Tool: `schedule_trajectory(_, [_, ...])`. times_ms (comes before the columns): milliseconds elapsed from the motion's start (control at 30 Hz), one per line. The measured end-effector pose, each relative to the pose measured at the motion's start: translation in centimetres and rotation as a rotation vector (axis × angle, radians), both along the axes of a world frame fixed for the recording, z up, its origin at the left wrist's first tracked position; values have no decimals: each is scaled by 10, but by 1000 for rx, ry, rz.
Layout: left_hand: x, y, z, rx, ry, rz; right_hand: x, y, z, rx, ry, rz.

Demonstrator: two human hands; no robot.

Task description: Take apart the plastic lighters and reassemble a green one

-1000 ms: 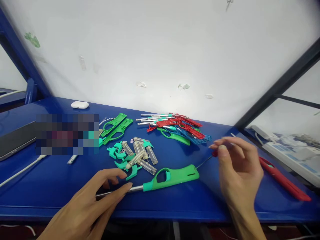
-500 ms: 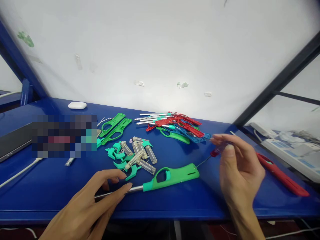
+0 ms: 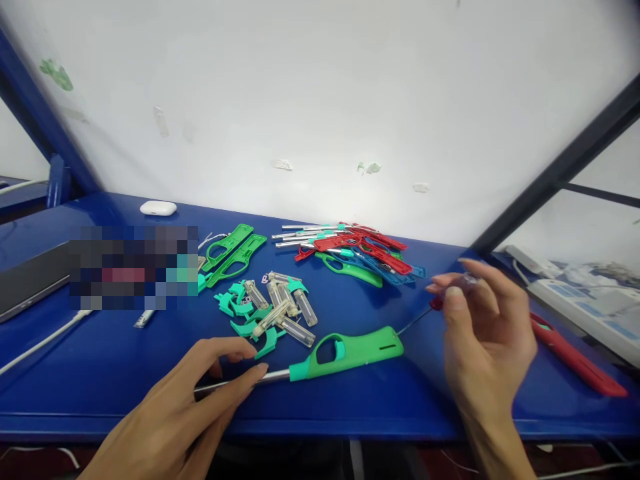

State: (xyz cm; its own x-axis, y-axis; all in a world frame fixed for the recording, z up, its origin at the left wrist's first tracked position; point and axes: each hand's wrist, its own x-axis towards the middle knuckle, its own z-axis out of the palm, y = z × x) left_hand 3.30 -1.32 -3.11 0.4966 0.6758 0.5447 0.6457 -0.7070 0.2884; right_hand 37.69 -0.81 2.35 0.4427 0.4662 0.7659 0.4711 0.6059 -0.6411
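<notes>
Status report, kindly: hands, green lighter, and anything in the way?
Left hand touching metal tube; right hand gripping screwdriver. Green lighter: screwdriver shaft at handle's end. Loose teal pieces near left hand.

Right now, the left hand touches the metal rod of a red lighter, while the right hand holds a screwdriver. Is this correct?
Not quite: the lighter is green, not red, as the head view shows. The left hand touches its metal rod, and the right hand holds a screwdriver.
</notes>
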Motion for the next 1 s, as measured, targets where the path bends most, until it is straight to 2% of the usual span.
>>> schedule_trajectory(133, [-1, 1, -1, -4, -3, -6, 0, -1, 0, -18, -16, 58])
schedule_trajectory(233, [0, 1, -1, 8, -8, -11, 1, -1, 0, 39, -6, 26])
schedule_trajectory(333, [6, 1, 1, 20, -39, 23, 1, -2, 0, 16, -6, 13])
schedule_trajectory(433, [16, 1, 3, 32, -62, 59, 1, -2, 0, -40, -25, 61])
schedule_trajectory(567, [23, 2, 5, 37, -65, 54, 1, -1, 0, 16, -13, 30])
schedule_trajectory(733, [11, 3, 2, 27, -35, 15, 1, -2, 0, -50, -11, 29])
schedule_trajectory(867, [-3, 5, -2, 31, 26, -59, 0, 1, -1, -8, 38, 40])
schedule_trajectory(1000, [-6, 7, -7, 65, 21, -86, 5, -3, 5, -42, 116, 117])
